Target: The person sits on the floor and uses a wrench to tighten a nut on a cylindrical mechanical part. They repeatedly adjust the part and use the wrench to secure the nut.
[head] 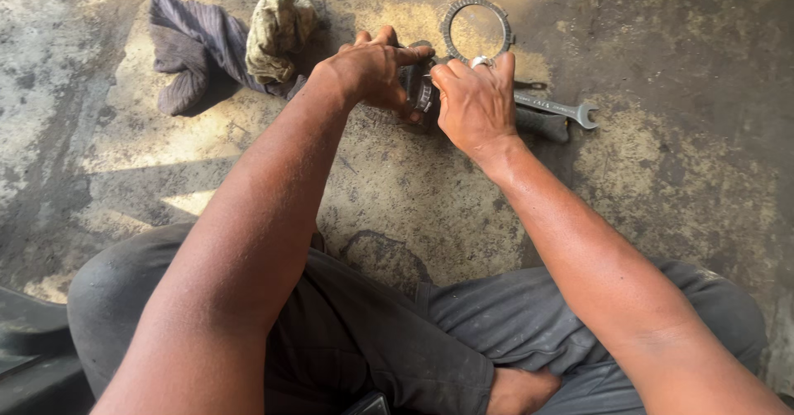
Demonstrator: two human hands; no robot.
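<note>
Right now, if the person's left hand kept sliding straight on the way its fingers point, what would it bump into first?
The left hand points rightward. It would first press into the dark metal part it touches, then the right hand just behind. The toothed ring lies farther off, probably clear of that line.

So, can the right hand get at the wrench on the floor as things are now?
Probably yes. The wrench lies on the floor just beside the right hand, with nothing over its open end. But that hand and the left hand are both on a dark metal part.
</note>
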